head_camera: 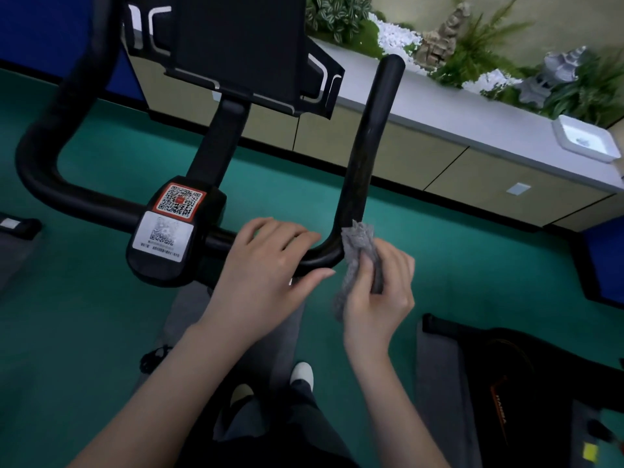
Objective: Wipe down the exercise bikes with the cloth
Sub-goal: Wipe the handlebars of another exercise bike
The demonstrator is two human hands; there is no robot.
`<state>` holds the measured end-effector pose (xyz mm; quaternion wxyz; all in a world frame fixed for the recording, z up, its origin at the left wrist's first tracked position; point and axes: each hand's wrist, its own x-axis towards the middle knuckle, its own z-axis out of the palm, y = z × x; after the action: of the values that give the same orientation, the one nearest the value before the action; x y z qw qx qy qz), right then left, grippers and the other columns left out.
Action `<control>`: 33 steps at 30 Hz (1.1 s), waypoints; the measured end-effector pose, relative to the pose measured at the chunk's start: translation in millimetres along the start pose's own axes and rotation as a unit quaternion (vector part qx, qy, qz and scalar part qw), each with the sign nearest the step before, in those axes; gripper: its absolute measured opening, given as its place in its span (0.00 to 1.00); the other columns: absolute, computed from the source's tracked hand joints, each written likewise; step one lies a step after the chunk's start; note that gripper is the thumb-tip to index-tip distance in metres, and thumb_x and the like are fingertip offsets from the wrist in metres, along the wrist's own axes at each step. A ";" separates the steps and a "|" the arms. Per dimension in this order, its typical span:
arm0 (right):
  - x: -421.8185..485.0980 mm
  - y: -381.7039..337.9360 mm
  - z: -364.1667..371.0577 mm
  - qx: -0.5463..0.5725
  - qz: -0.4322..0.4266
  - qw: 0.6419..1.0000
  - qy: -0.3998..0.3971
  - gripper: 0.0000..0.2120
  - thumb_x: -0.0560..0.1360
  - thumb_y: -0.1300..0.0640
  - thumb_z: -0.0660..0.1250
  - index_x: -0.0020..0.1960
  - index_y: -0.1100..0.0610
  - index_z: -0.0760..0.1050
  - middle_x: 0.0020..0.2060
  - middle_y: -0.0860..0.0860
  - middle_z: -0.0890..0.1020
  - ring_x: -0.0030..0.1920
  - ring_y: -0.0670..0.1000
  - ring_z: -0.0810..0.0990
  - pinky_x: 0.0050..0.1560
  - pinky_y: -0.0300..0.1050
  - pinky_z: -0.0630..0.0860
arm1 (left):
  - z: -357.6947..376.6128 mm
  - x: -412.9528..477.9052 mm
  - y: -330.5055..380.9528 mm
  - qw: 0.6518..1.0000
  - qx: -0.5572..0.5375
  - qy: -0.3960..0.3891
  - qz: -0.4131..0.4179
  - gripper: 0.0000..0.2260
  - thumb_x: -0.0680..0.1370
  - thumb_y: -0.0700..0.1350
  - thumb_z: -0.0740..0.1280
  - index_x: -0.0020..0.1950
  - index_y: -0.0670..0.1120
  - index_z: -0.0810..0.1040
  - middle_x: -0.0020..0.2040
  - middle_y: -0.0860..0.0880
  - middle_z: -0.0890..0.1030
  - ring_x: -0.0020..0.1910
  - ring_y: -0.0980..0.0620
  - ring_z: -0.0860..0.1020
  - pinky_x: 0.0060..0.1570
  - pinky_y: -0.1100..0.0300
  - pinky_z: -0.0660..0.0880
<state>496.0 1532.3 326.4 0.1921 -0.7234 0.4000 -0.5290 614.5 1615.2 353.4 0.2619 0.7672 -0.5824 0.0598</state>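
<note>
A black exercise bike fills the view, with a U-shaped handlebar [369, 136], a centre hub carrying QR-code stickers [172, 228] and a dark console [243, 45] above. My right hand [378, 292] grips a crumpled grey cloth [358, 251] and holds it against the lower right bend of the handlebar. My left hand [266, 265] rests on the horizontal bar just left of that bend, fingers fairly straight and spread over it.
A long low cabinet [439, 163] with a white top runs along the wall, bearing plants, white pebbles and a white tray [584, 138]. Green floor lies below. Another black machine [513, 383] on a grey mat stands at the lower right. My shoes show below the bar.
</note>
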 end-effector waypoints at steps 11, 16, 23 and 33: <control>12.6 4.6 17.4 0.122 0.246 0.961 0.021 0.10 0.76 0.59 0.64 0.53 0.62 0.79 0.46 0.53 0.83 0.49 0.50 0.81 0.53 0.40 0.75 | 10.6 -1.9 9.5 0.999 -0.004 0.014 -0.050 0.14 0.75 0.57 0.66 0.53 0.48 0.81 0.44 0.54 0.82 0.44 0.50 0.79 0.52 0.55 0.66; 2.1 0.7 20.7 0.239 0.399 0.885 0.021 0.07 0.77 0.64 0.63 0.52 0.64 0.79 0.44 0.58 0.83 0.44 0.49 0.80 0.52 0.51 0.77 | 10.6 -2.1 11.5 0.998 -0.006 0.016 -0.061 0.14 0.75 0.57 0.66 0.53 0.49 0.81 0.44 0.54 0.82 0.44 0.51 0.79 0.50 0.54 0.67; 17.8 11.8 30.1 0.331 0.457 0.826 -0.013 0.08 0.78 0.67 0.61 0.50 0.64 0.79 0.40 0.53 0.82 0.41 0.47 0.79 0.47 0.44 0.77 | 9.1 -2.1 11.5 0.999 -0.001 0.010 -0.048 0.16 0.76 0.58 0.64 0.54 0.48 0.81 0.45 0.54 0.82 0.44 0.51 0.79 0.48 0.54 0.67; -12.4 11.0 11.1 0.417 0.490 0.722 -0.255 0.12 0.78 0.70 0.59 0.45 0.60 0.79 0.41 0.57 0.82 0.45 0.56 0.78 0.47 0.47 0.77 | 5.9 -1.3 12.3 0.999 -0.010 -0.005 -0.053 0.16 0.76 0.57 0.63 0.56 0.50 0.80 0.48 0.55 0.81 0.47 0.53 0.79 0.50 0.57 0.65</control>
<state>500.5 1533.7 307.0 0.8015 -0.3810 0.3732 -0.2703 601.4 1611.3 351.9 0.2697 0.7948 -0.5424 0.0363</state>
